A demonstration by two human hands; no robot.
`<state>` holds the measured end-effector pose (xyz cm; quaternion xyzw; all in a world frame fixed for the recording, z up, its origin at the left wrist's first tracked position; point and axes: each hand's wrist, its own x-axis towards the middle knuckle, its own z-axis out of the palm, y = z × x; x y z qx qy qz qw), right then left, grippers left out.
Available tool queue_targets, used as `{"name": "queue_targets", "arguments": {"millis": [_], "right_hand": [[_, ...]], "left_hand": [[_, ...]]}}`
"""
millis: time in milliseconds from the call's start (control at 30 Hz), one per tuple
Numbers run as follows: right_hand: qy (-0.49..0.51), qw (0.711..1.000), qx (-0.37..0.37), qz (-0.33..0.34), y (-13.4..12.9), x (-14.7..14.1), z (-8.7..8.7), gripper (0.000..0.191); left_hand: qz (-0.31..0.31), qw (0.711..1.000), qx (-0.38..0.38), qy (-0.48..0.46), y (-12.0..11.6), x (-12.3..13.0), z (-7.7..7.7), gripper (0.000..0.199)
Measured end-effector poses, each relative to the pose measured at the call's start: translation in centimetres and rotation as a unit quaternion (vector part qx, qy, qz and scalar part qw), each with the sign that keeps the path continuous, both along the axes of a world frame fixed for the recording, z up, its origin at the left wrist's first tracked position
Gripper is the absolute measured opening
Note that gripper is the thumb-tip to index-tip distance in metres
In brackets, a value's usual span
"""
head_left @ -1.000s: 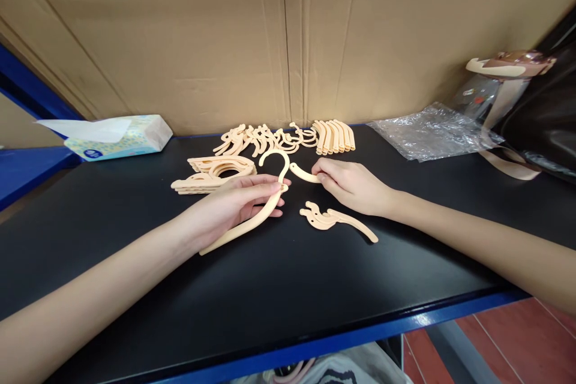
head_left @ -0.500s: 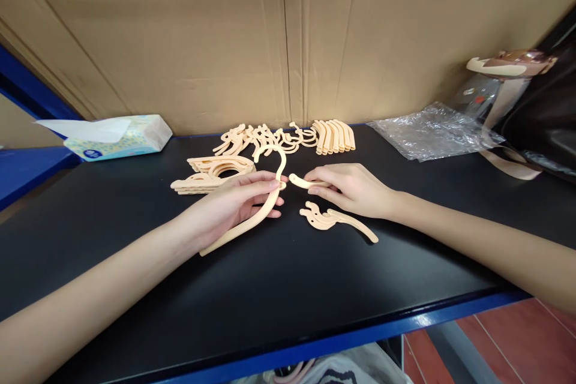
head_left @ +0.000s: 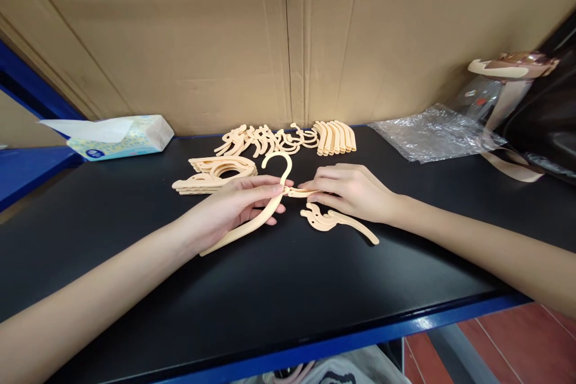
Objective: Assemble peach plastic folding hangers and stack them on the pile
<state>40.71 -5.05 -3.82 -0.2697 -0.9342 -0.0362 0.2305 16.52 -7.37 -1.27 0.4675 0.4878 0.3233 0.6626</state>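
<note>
My left hand (head_left: pixel 245 201) is closed on a cream plastic hanger piece (head_left: pixel 256 225), a curved arm with a hook (head_left: pixel 283 163) rising from its upper end. In my right hand (head_left: pixel 346 189) is a second hanger arm (head_left: pixel 301 192), mostly hidden under the fingers. Its tip meets the hook's base at the left fingertips; whether the two are joined I cannot tell. Just below the right hand, loose hanger parts (head_left: pixel 321 220) lie on the black table (head_left: pixel 279 312). Behind the left hand sits a stack of folded hangers (head_left: pixel 216 175).
Along the cardboard back wall (head_left: pixel 202 42) lie several hooks and arms (head_left: pixel 265 141) and a row of hanger arms (head_left: pixel 335 137). A tissue pack (head_left: pixel 121 138) is at the left. A clear plastic bag (head_left: pixel 438 132) and a strapped bottle (head_left: pixel 508 72) stand at the right.
The arm in my right hand has moved left and now touches the hook's base. The hook has turned more upright, and the right fingers have shifted forward along the arm.
</note>
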Motion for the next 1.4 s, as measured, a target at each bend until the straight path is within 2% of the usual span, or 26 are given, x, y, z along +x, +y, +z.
{"name": "queue_targets", "arguments": {"millis": [467,633,1167,1400], "right_hand": [[-0.021,0.996,0.089,0.001,-0.38,-0.11,-0.05,0.031],[-0.021,0.995,0.098,0.015,-0.58,-0.07,0.11,0.032],[-0.025,0.997,0.072,0.024,-0.75,-0.16,0.16,0.033],[-0.024,0.999,0.029,0.027,-0.70,-0.01,-0.11,0.036]], "left_hand": [[-0.047,0.998,0.035,0.019,0.11,-0.37,-0.26,0.016],[-0.052,0.997,0.053,0.031,0.11,-0.26,-0.20,0.015],[-0.070,0.994,0.073,0.037,0.23,-0.31,-0.08,0.014],[-0.082,0.992,0.086,0.040,0.20,-0.36,-0.39,0.013]]}}
